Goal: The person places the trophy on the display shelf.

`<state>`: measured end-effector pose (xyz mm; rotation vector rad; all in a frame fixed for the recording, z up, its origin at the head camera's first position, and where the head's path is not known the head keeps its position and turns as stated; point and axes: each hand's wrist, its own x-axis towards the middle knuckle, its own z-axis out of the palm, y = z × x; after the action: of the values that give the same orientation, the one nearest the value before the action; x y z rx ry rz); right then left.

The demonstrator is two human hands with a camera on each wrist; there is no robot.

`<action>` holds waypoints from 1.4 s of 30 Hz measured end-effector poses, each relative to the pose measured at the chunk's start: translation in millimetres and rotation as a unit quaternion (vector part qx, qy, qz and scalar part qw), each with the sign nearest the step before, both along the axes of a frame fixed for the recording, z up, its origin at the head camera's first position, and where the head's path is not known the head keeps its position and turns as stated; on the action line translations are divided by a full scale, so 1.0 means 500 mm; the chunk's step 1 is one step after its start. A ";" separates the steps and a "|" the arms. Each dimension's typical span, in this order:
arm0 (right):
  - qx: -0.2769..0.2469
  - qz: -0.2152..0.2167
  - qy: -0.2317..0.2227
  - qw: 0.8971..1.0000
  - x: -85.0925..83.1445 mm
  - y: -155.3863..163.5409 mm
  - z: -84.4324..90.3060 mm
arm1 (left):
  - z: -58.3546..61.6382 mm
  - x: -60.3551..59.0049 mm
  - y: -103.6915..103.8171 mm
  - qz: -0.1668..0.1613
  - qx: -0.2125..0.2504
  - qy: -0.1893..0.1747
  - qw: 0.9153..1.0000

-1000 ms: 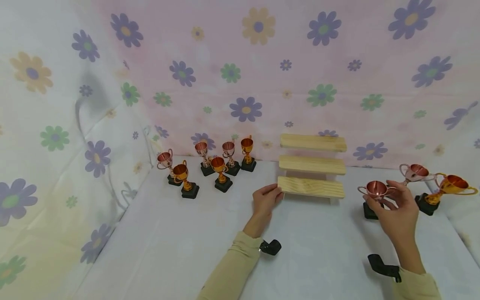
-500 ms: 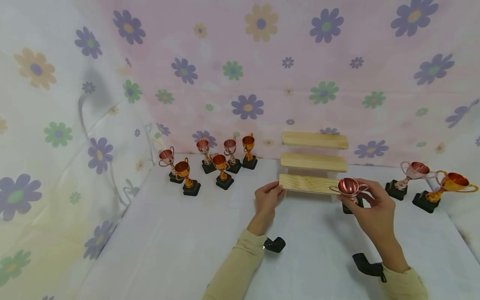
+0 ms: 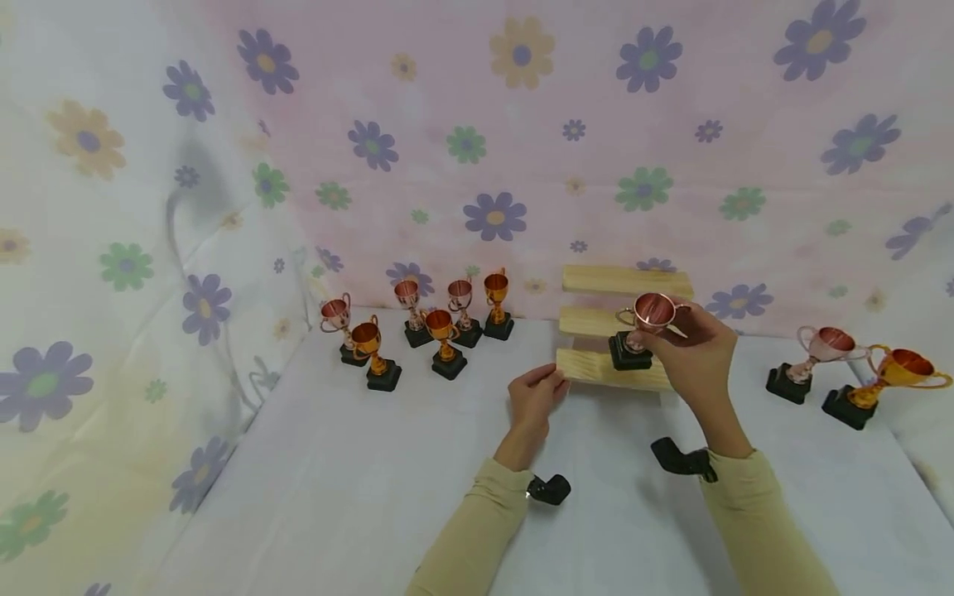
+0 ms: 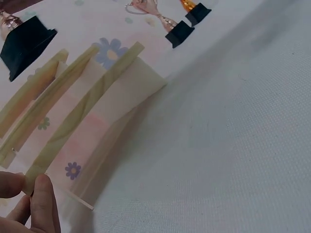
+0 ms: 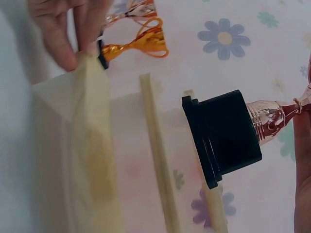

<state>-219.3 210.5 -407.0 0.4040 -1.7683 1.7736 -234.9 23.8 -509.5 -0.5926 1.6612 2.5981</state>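
Note:
A three-step wooden display stand [image 3: 589,366] stands near the back wall. My left hand [image 3: 531,406] pinches the left end of its lowest plank [image 4: 73,119] between thumb and fingers. My right hand [image 3: 696,352] grips a rose-gold trophy cup [image 3: 654,313] by its stem, upright over the stand's steps. The trophy's black square base [image 5: 226,138] hangs in the air above the planks in the right wrist view. From the head, the trophy and right hand hide the right part of the middle and lowest planks.
On the right of the white table stand another rose-gold trophy [image 3: 829,343] and a gold trophy [image 3: 898,368]. Several gold and rose-gold trophies, among them a gold one [image 3: 441,327], stand at the back left. Flowered cloth [image 3: 417,165] walls the back and sides.
My right hand has carried the rose-gold trophy leftward from beside the right-hand trophies, then up over the stand. The left hand keeps its hold on the lowest plank.

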 end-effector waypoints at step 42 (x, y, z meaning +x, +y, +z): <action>-0.092 0.068 -0.041 0.993 -0.281 -0.067 0.061 | -0.011 0.005 -0.002 -0.001 -0.004 0.018 1.000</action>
<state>-359.8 176.9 -376.2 0.3880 -1.6479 2.0562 -232.5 22.6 -515.0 -0.5478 1.6821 2.6178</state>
